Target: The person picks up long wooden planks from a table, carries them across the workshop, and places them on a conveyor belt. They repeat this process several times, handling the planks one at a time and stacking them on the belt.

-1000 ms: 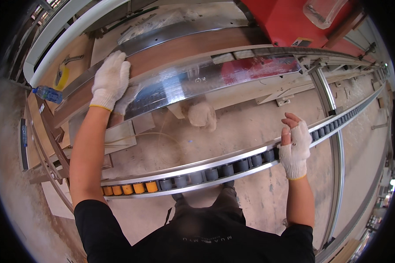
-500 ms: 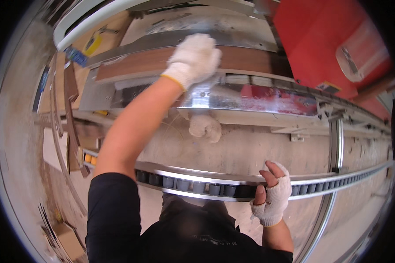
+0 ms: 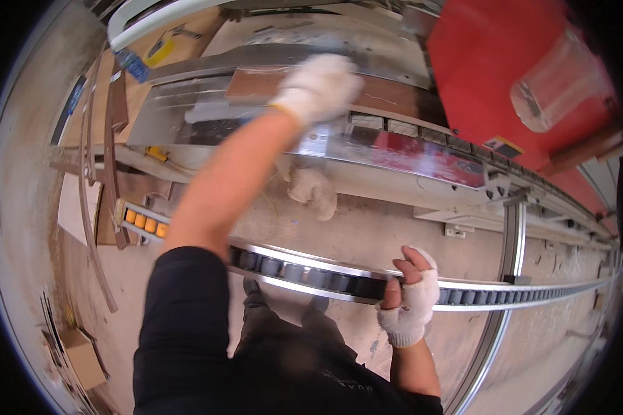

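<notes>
My left hand, in a white knit glove, reaches over a long brown board on a metal machine bed. It appears to rest on the board's top, though motion smears its fingers. The board's right part runs along the bed toward a red machine housing. Closer to me, my right hand is held over a roller rail. Its glove leaves fingertips bare; the fingers are loosely bent and apart, with nothing in them. Whether it touches the rail, I cannot tell.
A pale cloth-like bundle hangs below the bed's front edge. Brown strips, a blue-labelled bottle and a yellow tape roll are at the left. A metal post meets the rail at the right. A cardboard box sits lower left.
The brown board has slid right along the bed, its left end now nearer my left hand. That hand has also moved right. My right hand keeps its place over the rail.
</notes>
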The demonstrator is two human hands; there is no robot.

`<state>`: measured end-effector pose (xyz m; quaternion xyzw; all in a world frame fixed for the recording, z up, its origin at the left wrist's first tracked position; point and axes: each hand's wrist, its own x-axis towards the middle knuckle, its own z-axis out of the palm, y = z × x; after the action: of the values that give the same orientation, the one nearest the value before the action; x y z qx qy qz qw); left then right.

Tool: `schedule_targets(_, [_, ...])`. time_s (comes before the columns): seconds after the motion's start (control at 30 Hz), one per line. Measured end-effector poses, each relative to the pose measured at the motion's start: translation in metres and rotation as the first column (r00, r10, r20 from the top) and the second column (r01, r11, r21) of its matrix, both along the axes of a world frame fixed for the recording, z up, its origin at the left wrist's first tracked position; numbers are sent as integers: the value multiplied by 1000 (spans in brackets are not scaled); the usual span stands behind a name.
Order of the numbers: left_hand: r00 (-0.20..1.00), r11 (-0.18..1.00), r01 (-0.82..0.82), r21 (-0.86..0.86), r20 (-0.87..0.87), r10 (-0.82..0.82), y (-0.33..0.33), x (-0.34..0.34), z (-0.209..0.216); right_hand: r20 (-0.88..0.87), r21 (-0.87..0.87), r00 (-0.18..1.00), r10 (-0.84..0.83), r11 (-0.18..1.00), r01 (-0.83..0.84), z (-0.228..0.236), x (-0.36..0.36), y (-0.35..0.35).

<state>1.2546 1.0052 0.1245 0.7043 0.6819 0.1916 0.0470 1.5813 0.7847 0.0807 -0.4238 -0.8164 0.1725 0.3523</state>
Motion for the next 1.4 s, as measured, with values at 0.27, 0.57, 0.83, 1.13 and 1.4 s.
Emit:
schedule_targets(0.27, [972,987,-12,161,-228,49,31,-22,-35,-25,-57,996,82,995,-84,9,20,35])
schedule_targets(0.57, [997,842,55,536,24,-80,37,54,-25,-32,-16,999,8,1000,-9,-5,-2,0])
schedule_targets(0.83, [999,933,7,360,-33,5,-95,79,39,-234,-3,964,-126,992,129,-17,-44,-111])
schedule_targets(1.13, [897,790,105,604,285,-337,-586,-243,65,-251,-29,921,297,949,-314,-15,-155,-289])
schedule_targets(1.4, [429,-66,-899,432,901,64,-1100,-613,-100,524,-241,606,598,787,-569,-212,-692,-438])
